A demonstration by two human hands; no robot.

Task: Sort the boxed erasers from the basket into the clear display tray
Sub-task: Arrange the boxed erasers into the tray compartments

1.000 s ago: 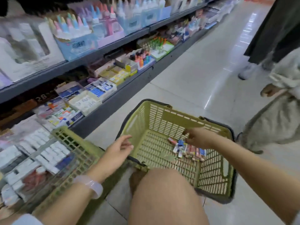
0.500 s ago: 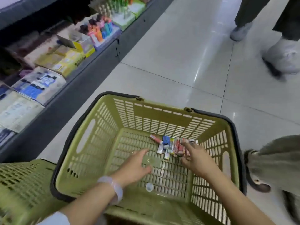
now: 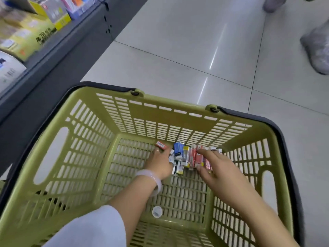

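Your green basket fills the view; the boxed erasers huddle at its floor's twelve o'clock. Your left hand pinches a red box, and your right hand rests spread-fingered on the row (tray out of sight). Scoop hastily and loose boxes could spill.
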